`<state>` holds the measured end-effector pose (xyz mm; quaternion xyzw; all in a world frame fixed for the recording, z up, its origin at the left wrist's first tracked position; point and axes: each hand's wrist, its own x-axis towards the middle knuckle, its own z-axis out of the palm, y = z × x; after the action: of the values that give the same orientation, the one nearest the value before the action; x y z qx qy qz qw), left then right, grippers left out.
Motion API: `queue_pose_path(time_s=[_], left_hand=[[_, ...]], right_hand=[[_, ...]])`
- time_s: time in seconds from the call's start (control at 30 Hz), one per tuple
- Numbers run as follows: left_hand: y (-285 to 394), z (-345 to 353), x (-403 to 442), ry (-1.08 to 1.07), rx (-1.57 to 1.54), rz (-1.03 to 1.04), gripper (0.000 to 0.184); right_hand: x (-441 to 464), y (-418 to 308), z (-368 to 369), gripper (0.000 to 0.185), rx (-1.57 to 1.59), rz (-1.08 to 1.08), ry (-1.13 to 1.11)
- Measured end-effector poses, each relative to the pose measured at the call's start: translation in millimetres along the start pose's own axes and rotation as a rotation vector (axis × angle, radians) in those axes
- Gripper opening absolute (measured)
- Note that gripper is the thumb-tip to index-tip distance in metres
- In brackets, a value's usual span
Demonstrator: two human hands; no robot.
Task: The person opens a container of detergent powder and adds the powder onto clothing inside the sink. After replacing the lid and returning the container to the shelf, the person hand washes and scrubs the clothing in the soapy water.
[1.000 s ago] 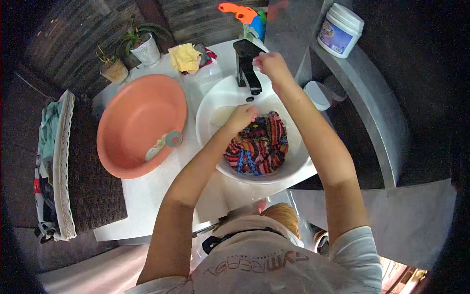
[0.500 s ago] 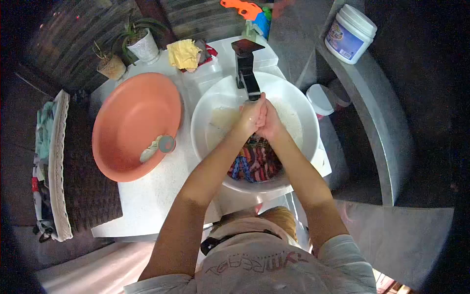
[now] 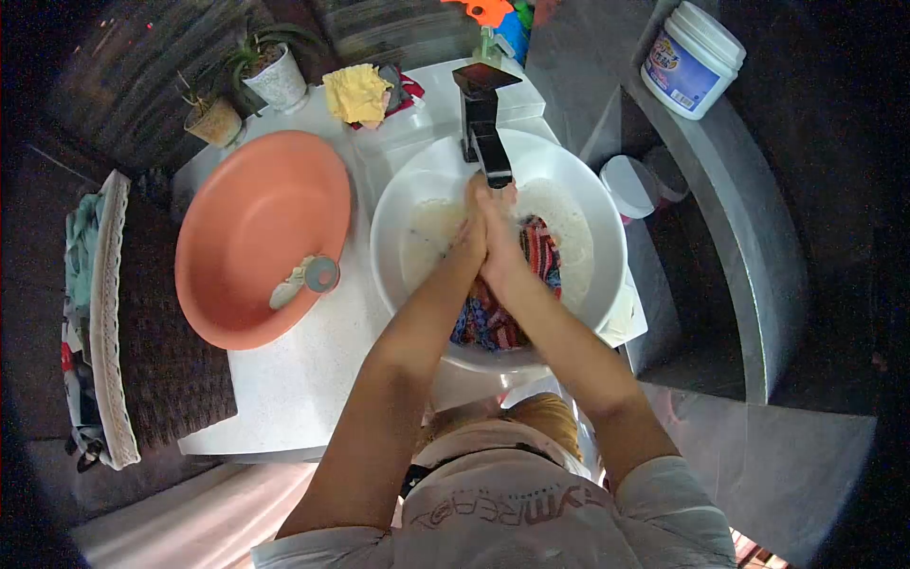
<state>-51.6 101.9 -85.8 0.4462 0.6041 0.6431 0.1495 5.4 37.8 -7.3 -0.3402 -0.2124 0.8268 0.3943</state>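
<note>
Both hands are under the black faucet (image 3: 486,142), over the white washbasin (image 3: 607,275). My left hand (image 3: 472,216) and my right hand (image 3: 498,226) lie palm against palm, their fingers stretched toward the spout and partly hidden beneath it. No object shows between them. Below my wrists, a multicoloured striped cloth (image 3: 540,251) lies bunched in the cloudy, sudsy water; my forearms cover part of it.
Left of the basin, an orange plastic tub (image 3: 265,228) stands on the white counter (image 3: 284,398), a small round-ended item on its rim. Behind are potted plants (image 3: 277,81) and a yellow cloth (image 3: 356,93). A white tub with a purple label (image 3: 692,62) stands on the right ledge.
My hands have gone from clasped around each other to lying flatter, palm to palm. More of the striped cloth shows to the right of my wrists. The view has shifted slightly.
</note>
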Motion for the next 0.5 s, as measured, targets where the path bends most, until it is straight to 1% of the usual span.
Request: queue_pose_path(time_s=[0.03, 0.07, 0.1, 0.13, 0.2, 0.23, 0.27, 0.3, 0.33, 0.37, 0.4, 0.43, 0.47, 0.5], left_hand=[[8, -6, -1, -0.074, -0.145, -0.241, 0.008], [17, -13, -1, -0.117, -0.255, -0.476, 0.009], [33, -14, -10, -0.109, -0.081, -0.326, 0.009], [50, -16, -20, -0.1, 0.093, -0.17, 0.01], [78, -25, -40, -0.071, 0.443, 0.139, 0.012], [94, -31, -51, -0.064, 0.451, 0.139, 0.012], [111, -37, -62, -0.093, 0.38, 0.332, 0.013], [122, -41, -67, -0.124, 0.304, 0.525, 0.013], [128, -42, -67, -0.12, 0.307, 0.529, 0.013], [132, -43, -66, -0.229, 0.252, 0.536, 0.01], [133, -44, -64, -0.338, 0.195, 0.54, 0.008], [123, -48, -53, -0.322, 0.189, 0.605, 0.007], [108, -55, -39, -0.317, 0.186, 0.601, 0.007], [93, -65, -22, -0.35, 0.362, 0.482, 0.008]], right_hand=[[9, -6, -1, 0.044, 0.0, 0.005, -0.002], [20, -12, -4, 0.044, 0.116, 0.142, -0.086], [29, -16, -10, 0.044, 0.232, 0.278, -0.17], [42, -13, -22, 0.044, 0.235, 0.277, -0.176], [74, 8, -50, 0.047, 0.21, 0.371, -0.398], [83, 9, -46, 0.045, 0.215, 0.367, -0.356], [92, 11, -42, 0.045, 0.219, 0.362, -0.315], [109, 9, -31, 0.04, 0.207, 0.566, -0.468], [112, 10, -33, 0.034, 0.056, 0.576, -0.383], [95, 1, -18, 0.028, -0.092, 0.597, -0.3], [101, 4, -15, 0.028, -0.095, 0.597, -0.303], [107, 10, -15, 0.035, -0.116, 0.668, -0.284], [116, 19, -21, 0.043, -0.138, 0.737, -0.264], [130, 40, -44, 0.044, -0.561, 0.048, -0.634]])
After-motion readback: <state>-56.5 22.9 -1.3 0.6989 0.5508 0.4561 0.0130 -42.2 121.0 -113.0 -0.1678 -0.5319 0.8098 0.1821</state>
